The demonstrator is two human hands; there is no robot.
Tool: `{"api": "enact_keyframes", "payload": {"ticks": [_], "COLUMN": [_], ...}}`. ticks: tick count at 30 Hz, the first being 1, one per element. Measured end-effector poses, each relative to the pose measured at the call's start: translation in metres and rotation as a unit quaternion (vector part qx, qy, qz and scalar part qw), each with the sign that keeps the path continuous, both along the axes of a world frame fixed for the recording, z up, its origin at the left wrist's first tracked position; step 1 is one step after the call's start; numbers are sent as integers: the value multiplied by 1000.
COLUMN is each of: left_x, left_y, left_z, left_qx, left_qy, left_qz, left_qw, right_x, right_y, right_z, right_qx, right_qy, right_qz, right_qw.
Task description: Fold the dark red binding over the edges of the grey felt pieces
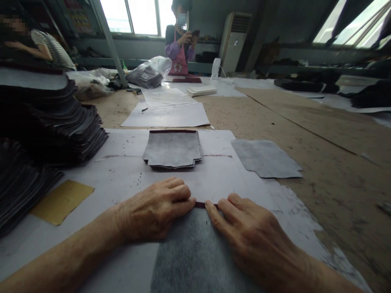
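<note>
A grey fabric piece [195,252] lies on the white sheet right in front of me, with a narrow dark red folded strip [200,204] along its far edge. My left hand [159,207] has its fingers curled together at the left end of that strip, pinching the edge. At the strip's right part, my right hand [253,232] presses down with bent fingers pressed together on the fold. Beyond both hands sits a small stack of similar grey pieces [173,148] with a dark red top edge. A single grey piece [267,158] lies to its right.
Tall stacks of dark pieces [76,118] stand at the left, near a yellow card [63,201]. White papers [168,114] and a plastic-wrapped bundle [149,73] lie farther back. A masked person in a pink apron [180,57] stands across the table; another person leans at the far left.
</note>
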State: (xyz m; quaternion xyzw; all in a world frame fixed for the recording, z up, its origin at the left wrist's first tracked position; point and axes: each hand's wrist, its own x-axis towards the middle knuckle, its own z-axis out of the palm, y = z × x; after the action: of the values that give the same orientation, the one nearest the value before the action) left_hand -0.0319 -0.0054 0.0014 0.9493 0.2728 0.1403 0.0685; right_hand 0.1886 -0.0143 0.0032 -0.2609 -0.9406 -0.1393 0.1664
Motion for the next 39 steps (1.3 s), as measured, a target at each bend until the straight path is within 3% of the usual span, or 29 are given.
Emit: {"api": "enact_keyframes", "payload": {"ticks": [3,6,11,17,26,30,34,37,39], "left_x": [2,1,-12,-21,-15,-13,-22,-25,-19], "left_y": [-1,0,6,11,6,3,-2,-16,-29], "left_z": [-1,1,4,5,10,10,12,16,17], "left_qx": [10,1,-31,-66,54,77,28,0,-3], "left_qy": [10,-3,-43,-60,25,48,-11,-94,-95], "left_qz": [-3,0,-10,-4,-42,-48,-12,61,100], "left_qw": [1000,1000,999,996,997,995,999,994,990], "right_x": [-17,-28,-21,-14,-17,-17,-18,-20,-21], "right_y": [-1,0,6,11,16,16,13,5,-3], "right_z": [5,0,-14,-17,-13,-12,-13,-15,-17], "right_qx": [15,-26,-55,-79,-121,-115,-75,-26,11], "right_qy": [-25,47,114,141,90,43,21,27,33], "right_qz": [-17,14,63,84,53,73,67,35,6], "right_qw": [999,998,990,983,987,990,995,999,999]}}
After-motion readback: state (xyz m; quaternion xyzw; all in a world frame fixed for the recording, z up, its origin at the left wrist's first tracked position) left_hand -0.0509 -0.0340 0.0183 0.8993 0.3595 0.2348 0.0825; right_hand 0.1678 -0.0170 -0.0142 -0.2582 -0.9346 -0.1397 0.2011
